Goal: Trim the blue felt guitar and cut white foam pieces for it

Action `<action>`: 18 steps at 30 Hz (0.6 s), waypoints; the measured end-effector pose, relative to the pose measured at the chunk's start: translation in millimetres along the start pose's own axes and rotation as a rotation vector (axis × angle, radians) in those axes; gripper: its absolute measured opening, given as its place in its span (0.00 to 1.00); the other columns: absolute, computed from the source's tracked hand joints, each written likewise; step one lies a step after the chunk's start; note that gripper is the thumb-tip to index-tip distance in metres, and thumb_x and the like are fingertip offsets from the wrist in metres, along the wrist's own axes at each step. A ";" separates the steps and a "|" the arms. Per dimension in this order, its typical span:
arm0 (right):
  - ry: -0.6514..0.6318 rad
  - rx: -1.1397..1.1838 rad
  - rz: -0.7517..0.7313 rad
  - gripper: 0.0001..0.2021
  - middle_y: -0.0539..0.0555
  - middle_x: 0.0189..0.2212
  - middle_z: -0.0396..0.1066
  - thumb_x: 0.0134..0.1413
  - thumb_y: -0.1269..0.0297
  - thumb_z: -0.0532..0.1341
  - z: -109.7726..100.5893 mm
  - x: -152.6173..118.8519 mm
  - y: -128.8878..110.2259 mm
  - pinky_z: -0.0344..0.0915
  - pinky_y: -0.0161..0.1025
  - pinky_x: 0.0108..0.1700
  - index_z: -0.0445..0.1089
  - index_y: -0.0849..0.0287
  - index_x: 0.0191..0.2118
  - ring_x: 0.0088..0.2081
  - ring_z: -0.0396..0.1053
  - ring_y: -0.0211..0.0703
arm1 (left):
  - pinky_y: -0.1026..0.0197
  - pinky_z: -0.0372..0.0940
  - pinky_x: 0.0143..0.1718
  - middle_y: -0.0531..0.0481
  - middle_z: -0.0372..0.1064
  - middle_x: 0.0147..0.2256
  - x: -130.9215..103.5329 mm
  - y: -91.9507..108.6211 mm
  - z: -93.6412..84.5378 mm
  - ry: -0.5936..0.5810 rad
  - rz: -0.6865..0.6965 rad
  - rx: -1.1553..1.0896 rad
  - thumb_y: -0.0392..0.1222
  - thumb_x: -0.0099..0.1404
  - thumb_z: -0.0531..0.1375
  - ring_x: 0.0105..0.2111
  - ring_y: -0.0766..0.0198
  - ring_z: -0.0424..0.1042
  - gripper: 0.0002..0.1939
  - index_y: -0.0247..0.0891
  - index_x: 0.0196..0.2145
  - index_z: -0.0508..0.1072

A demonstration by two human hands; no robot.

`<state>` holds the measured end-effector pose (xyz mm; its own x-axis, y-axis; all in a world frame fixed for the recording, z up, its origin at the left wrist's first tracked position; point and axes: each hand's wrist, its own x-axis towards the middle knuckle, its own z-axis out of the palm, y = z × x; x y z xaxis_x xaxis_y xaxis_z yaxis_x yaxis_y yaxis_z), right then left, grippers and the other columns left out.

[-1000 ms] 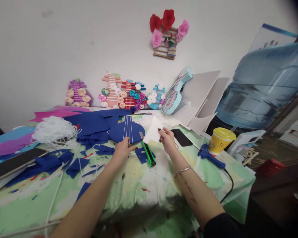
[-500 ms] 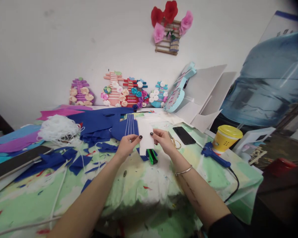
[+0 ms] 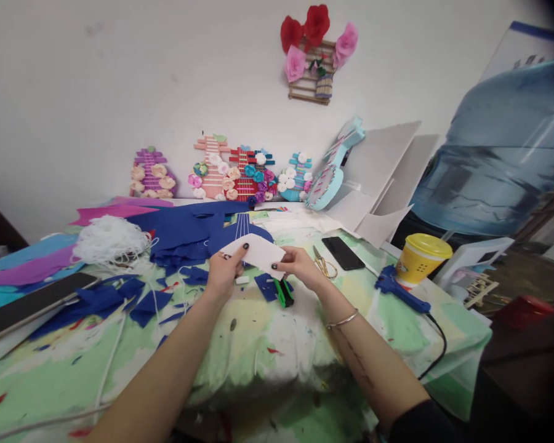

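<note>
A white piece of card [image 3: 255, 251] is held between my two hands above the table, tilted to one side. My left hand [image 3: 224, 271] grips its left end, thumb on top. At the right end my right hand [image 3: 298, 266] pinches the card's edge between thumb and fingers. Just behind lies a blue pipa-shaped piece [image 3: 221, 237] with white strings, partly covered by the card. Below the card are a green and black cutter [image 3: 283, 292] and a blue scrap [image 3: 265, 287]. Gold-handled scissors [image 3: 324, 264] rest right of my right hand.
A black phone [image 3: 344, 253], a blue glue gun [image 3: 401, 289] and a yellow tub [image 3: 422, 258] stand or lie to the right. White string [image 3: 111, 240] is heaped at left among blue felt scraps [image 3: 150, 306]. Decorated pipa models [image 3: 244, 172] lean along the wall.
The white card has turned from upright to lying nearly crosswise, uncovering more of the blue piece. My left hand has shifted slightly left and lower; my right hand stays close by.
</note>
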<state>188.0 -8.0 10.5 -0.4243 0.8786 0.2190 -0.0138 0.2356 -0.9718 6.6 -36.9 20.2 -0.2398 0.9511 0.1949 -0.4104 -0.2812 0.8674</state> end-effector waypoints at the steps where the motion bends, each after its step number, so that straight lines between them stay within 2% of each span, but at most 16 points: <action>1: -0.004 0.026 0.016 0.21 0.49 0.24 0.73 0.37 0.64 0.68 0.1 -0.8 -0.9 0.64 0.31 0.22 0.69 0.61 0.42 0.23 0.70 0.37 | 0.70 0.42 0.12 0.64 0.47 0.12 0.2 0.5 0.3 0.001 -0.004 -0.038 0.42 0.44 0.70 0.12 0.79 0.43 0.22 0.37 0.19 0.57; 4: -0.016 0.057 0.067 0.18 0.49 0.22 0.72 0.36 0.63 0.68 0.4 -2.3 -2.4 0.65 0.31 0.23 0.68 0.61 0.37 0.23 0.72 0.38 | 0.71 0.42 0.12 0.64 0.49 0.13 1.2 2.1 0.1 0.002 -0.021 -0.140 0.41 0.43 0.70 0.11 0.80 0.43 0.21 0.36 0.20 0.58; 6: -0.032 0.052 0.092 0.15 0.50 0.19 0.72 0.38 0.58 0.67 0.4 -2.4 -2.6 0.64 0.30 0.22 0.68 0.63 0.30 0.21 0.71 0.38 | 0.71 0.43 0.11 0.64 0.51 0.14 1.9 3.2 -0.8 0.014 -0.044 -0.195 0.40 0.42 0.70 0.11 0.80 0.44 0.21 0.35 0.20 0.59; 8: -0.010 0.061 0.088 0.16 0.52 0.18 0.71 0.39 0.53 0.66 0.5 -1.7 -2.3 0.62 0.30 0.20 0.67 0.64 0.25 0.19 0.70 0.38 | 0.71 0.42 0.11 0.64 0.52 0.14 2.4 4.1 -1.9 0.038 -0.069 -0.225 0.40 0.41 0.71 0.11 0.81 0.44 0.21 0.35 0.20 0.59; 11: 0.066 0.091 0.057 0.19 0.54 0.18 0.72 0.38 0.48 0.64 0.7 0.8 -1.2 0.61 0.30 0.19 0.67 0.63 0.22 0.19 0.70 0.38 | 0.71 0.41 0.11 0.65 0.48 0.12 2.7 4.3 -3.0 0.057 -0.106 -0.229 0.40 0.41 0.71 0.11 0.80 0.44 0.20 0.35 0.20 0.61; 14: 0.148 0.087 0.018 0.19 0.53 0.17 0.71 0.39 0.48 0.63 0.2 3.6 0.5 0.60 0.30 0.18 0.66 0.63 0.20 0.16 0.68 0.36 | 0.71 0.40 0.11 0.65 0.48 0.11 3.0 2.6 -3.6 0.057 -0.135 -0.199 0.39 0.41 0.71 0.10 0.80 0.43 0.17 0.34 0.21 0.64; 16: 0.220 0.071 -0.014 0.18 0.52 0.16 0.70 0.40 0.49 0.63 -0.8 5.0 1.4 0.59 0.30 0.17 0.66 0.62 0.20 0.16 0.67 0.35 | 0.71 0.39 0.11 0.63 0.51 0.12 3.3 1.0 -4.0 0.038 -0.151 -0.168 0.38 0.40 0.71 0.10 0.80 0.43 0.16 0.33 0.22 0.67; 18: 0.302 0.054 -0.048 0.17 0.53 0.17 0.71 0.42 0.50 0.62 -2.4 6.1 2.2 0.60 0.30 0.18 0.67 0.62 0.21 0.16 0.67 0.35 | 0.70 0.39 0.11 0.59 0.61 0.15 3.7 -0.4 -4.6 0.013 -0.156 -0.128 0.38 0.41 0.70 0.11 0.81 0.44 0.15 0.32 0.24 0.69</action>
<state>187.6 -1.2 9.9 -0.1343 0.9525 0.2732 -0.0789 0.2646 -0.9611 1.9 -33.9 18.4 -0.1755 0.9829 0.0556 -0.5519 -0.1449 0.8212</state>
